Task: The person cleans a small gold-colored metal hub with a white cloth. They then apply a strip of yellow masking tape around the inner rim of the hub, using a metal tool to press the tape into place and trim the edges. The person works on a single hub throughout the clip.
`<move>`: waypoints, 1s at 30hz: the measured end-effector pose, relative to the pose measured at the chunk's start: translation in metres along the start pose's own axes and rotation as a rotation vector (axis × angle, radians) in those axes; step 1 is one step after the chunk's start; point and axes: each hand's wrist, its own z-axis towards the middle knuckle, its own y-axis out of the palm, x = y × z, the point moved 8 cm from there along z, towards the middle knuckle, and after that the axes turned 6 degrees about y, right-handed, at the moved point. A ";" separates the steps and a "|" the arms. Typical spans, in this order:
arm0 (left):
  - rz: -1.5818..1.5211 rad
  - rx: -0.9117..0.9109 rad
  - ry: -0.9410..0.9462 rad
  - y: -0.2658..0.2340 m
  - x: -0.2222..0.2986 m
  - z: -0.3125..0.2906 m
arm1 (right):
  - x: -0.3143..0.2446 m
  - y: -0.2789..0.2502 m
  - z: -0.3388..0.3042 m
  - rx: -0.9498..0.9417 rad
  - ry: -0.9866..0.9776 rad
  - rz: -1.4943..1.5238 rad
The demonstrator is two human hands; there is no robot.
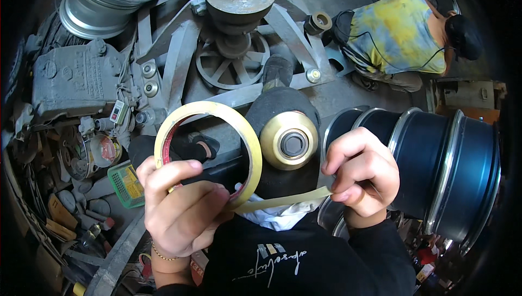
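Note:
My left hand (182,206) grips a roll of pale yellow masking tape (251,138), its fingers passing through the ring. A strip of tape (285,199) runs from the lower edge of the roll across to my right hand (365,175), which pinches its end between thumb and fingers. Just beyond the strip, a round gold-coloured metal cap (289,160) with a dark hexagonal centre rests over my leg. Behind the strip lies a crumpled whitish cloth or bag (277,217).
Dark blue wheel rims (418,160) stand stacked at the right. A silver alloy wheel (98,10) and a grey motor housing (76,78) are at the left. Ahead rises a metal frame (182,59) with a heavy spindle (239,2). A person (399,32) crouches at the far right.

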 end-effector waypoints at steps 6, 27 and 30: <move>-0.012 0.020 -0.045 0.003 0.001 0.000 | -0.002 -0.006 0.001 0.085 -0.092 -0.032; 0.021 0.130 -0.004 -0.005 0.011 -0.002 | 0.018 -0.007 -0.002 0.168 0.070 0.037; 0.014 0.111 -0.008 -0.005 0.013 0.001 | 0.018 -0.006 -0.001 0.138 0.062 0.033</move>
